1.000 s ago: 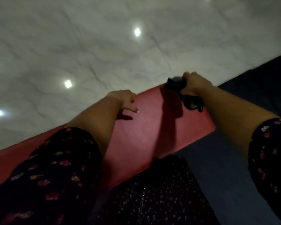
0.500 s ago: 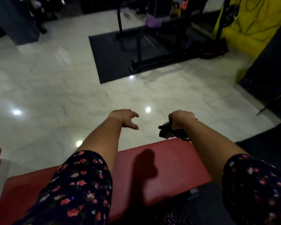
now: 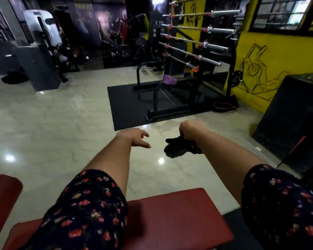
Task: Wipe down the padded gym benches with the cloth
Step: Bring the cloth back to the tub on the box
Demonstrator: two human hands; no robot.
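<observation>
Two hands (image 3: pixel 136 138) (image 3: pixel 190 129), one cloth (image 3: pixel 177 147), two red benches (image 3: pixel 179 219) (image 3: pixel 2 195), perhaps six barbells (image 3: pixel 188 14)

Red padded bench (image 3: pixel 179 222) is nearest, along the bottom edge; both forearms reach out over it. Left hand (image 3: pixel 135 138) and right hand (image 3: pixel 190 129) are past its far edge, above the pale marble floor (image 3: pixel 52 132), side by side and apart. Crumpled dark cloth (image 3: pixel 179 147) hangs under the right hand, between the two hands. Second red pad (image 3: pixel 2 195) is at the far left, apart from the bench. Beyond the hands, black rubber floor mat (image 3: pixel 126 109) carries the black steel barbell rack (image 3: pixel 193 51), which backs onto the yellow painted wall (image 3: pixel 278 56). Tall black box (image 3: pixel 296 114) stands on the floor to the right, in front of that wall.
</observation>
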